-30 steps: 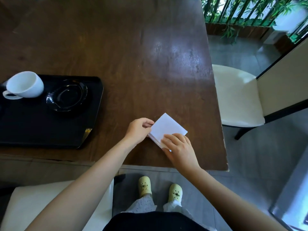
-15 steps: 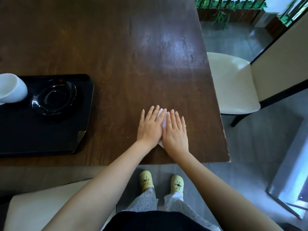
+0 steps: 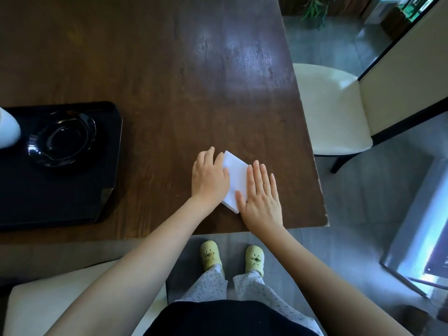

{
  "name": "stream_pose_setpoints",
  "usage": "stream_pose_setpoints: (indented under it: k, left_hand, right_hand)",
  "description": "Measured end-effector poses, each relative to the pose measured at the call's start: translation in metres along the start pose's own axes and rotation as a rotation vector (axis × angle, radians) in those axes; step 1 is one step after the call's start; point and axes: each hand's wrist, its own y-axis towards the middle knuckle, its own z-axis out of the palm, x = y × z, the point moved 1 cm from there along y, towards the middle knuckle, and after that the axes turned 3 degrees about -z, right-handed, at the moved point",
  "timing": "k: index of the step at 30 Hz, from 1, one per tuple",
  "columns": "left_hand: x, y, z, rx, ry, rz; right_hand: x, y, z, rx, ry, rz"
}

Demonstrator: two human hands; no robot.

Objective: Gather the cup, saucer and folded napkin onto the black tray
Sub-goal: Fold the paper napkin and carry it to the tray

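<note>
A folded white napkin (image 3: 234, 180) lies flat on the dark wooden table (image 3: 169, 76) near its front right corner. My left hand (image 3: 209, 177) rests on the napkin's left edge, fingers loosely curled. My right hand (image 3: 263, 194) lies flat on its right edge, fingers spread. The black tray (image 3: 60, 202) sits at the left. A glossy black saucer (image 3: 61, 139) stands on it. The white cup (image 3: 8, 129) is on the tray at the frame's left edge, mostly cut off.
A cream-seated chair (image 3: 332, 107) stands to the right of the table. Another cream seat (image 3: 60, 309) is at the bottom left by my legs. The table's front edge runs just below my hands.
My hands were pressed side by side over the napkin; they have slid apart to its left and right edges, uncovering its middle. The view has shifted right, cutting off the cup.
</note>
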Motion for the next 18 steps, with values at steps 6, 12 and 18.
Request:
stream_pose_setpoints:
  k: [6, 12, 18]
  left_hand:
    - [-0.01, 0.031, -0.021, 0.244, -0.159, -0.206]
    - [-0.01, 0.026, -0.023, 0.316, -0.119, -0.092]
    - [-0.027, 0.018, -0.06, 0.07, -0.455, 0.067]
  right_hand:
    - [0.0, 0.001, -0.001, 0.013, 0.023, -0.016]
    - [0.001, 0.004, -0.016, 0.056, 0.075, -0.032]
    - [-0.019, 0.037, -0.075, 0.028, 0.677, 0.099]
